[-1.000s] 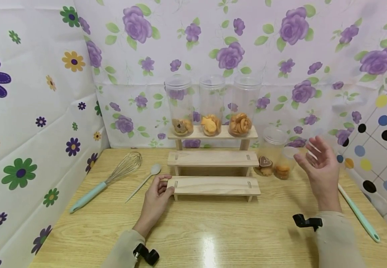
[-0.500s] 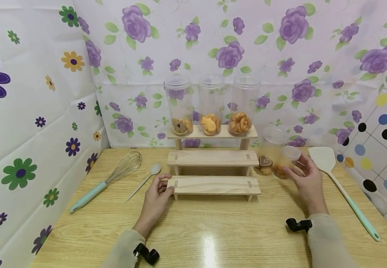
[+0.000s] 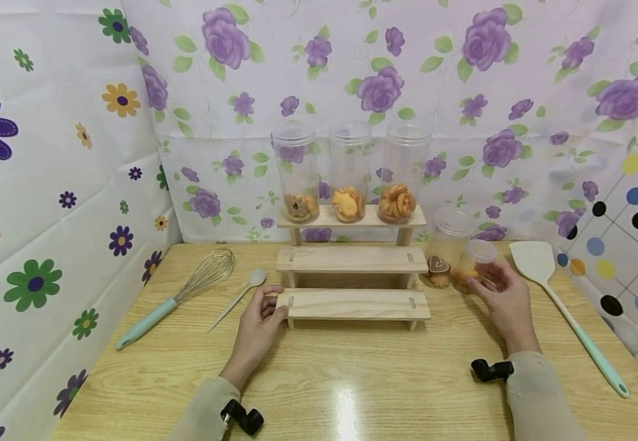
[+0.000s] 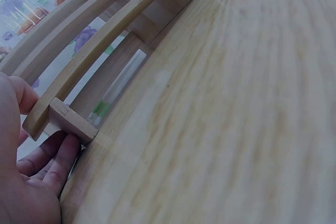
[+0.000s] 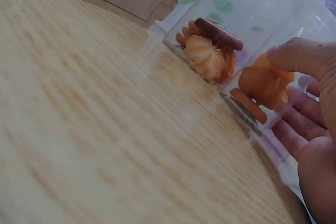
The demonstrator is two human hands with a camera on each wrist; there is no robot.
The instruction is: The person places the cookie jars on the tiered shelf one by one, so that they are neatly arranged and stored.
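Note:
My left hand (image 3: 258, 331) grips the left end of the lowest step of a wooden three-step stand (image 3: 352, 304); in the left wrist view its thumb and fingers (image 4: 63, 161) lie about the end of that board (image 4: 105, 51). At the right, my right hand (image 3: 503, 303) holds the small clear jar (image 3: 470, 266) of cookies between thumb and fingers, the jar standing on the table. In the right wrist view the thumb (image 5: 299, 56) presses its near side, with orange cookies (image 5: 265, 82) inside. A taller jar (image 3: 448, 245) with a heart cookie stands directly left of it.
Three tall clear jars (image 3: 349, 171) with cookies stand on the top step. To the left lie a whisk (image 3: 181, 294) and a small spoon (image 3: 238, 299). A spatula (image 3: 567, 309) lies right of my right hand. Patterned cloth (image 3: 230, 184) hangs behind the table.
My right hand has moved left and down from above the spatula to the small jar and taken hold of it. The left hand and the stand have stayed in place.

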